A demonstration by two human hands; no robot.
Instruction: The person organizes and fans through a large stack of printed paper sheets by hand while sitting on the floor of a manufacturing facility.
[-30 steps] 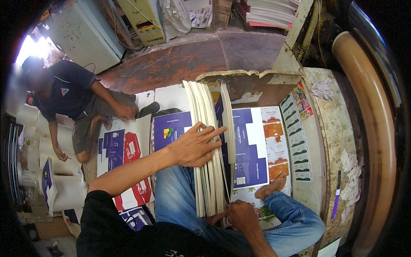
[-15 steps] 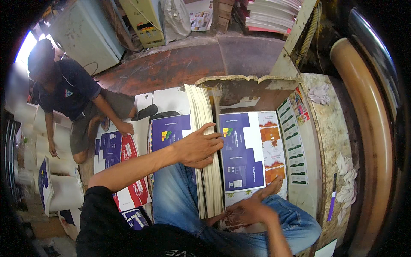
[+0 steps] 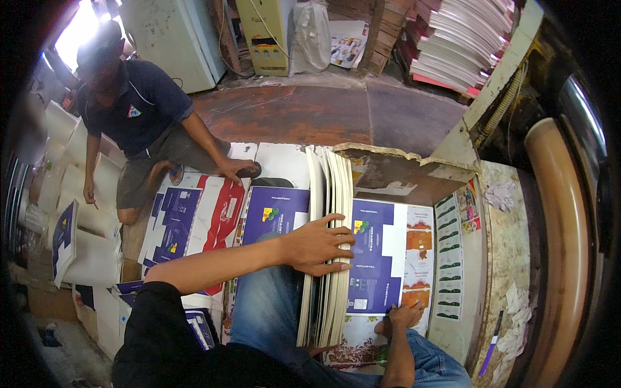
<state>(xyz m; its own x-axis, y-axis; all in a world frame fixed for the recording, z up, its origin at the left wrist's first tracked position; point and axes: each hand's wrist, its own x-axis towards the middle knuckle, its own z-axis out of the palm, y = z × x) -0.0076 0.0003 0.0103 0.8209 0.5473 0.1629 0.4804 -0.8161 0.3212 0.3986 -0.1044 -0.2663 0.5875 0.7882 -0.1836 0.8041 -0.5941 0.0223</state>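
A thick stack of card sheets (image 3: pixel 331 304) stands on edge between my legs, pale edges up and slightly fanned into bundles. My left hand (image 3: pixel 322 246) grips across its top, fingers curled over the right side. Flat to the right lies a purple-and-white printed sheet (image 3: pixel 372 258). At its lower right corner is my right hand (image 3: pixel 405 315), fingers slightly bent and apart, touching around the corner; their undersides are hidden. Beneath that sheet, an orange-and-white printed sheet (image 3: pixel 419 240) shows along the right.
A raised box wall (image 3: pixel 401 171) with a torn edge borders the far side. Right of it, a ledge (image 3: pixel 501 258) holds crumpled cloth and a purple-and-white cutter-like tool (image 3: pixel 491 349). A co-worker (image 3: pixel 139 110) sits at left beside red-and-white printed sheets (image 3: pixel 223 210). A brown roller (image 3: pixel 559 226) stands far right.
My right hand has moved up from beside my foot to the purple sheet's lower corner. My left hand stays on the stack. The co-worker's hand has lifted away from the sheets. The view has shifted.
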